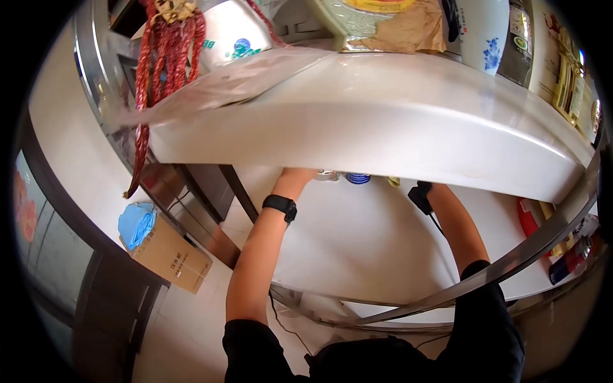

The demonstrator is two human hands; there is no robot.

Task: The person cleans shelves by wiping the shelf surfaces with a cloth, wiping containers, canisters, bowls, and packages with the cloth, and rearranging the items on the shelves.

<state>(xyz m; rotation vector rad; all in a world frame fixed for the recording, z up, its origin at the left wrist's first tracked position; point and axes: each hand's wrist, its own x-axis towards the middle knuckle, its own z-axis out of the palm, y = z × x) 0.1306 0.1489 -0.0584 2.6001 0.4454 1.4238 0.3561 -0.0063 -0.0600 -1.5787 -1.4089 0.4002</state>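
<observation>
Mostly, the shelf [357,137] hides left hand [305,174] and right hand [437,189] (whether fingers are open, I cannot tell).

open gap over lower shelf [357,249], upper shelf [377,137] overhead, curved metal rail [511,268] in front

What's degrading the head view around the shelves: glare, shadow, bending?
Head view: heavy wide-angle bending, the upper shelf looking curved, corners black; head view: glare streak along that shelf's right front edge; head view: soft shadow on the lower shelf beside the right arm; head view: no strong motion blur on the arms.
</observation>
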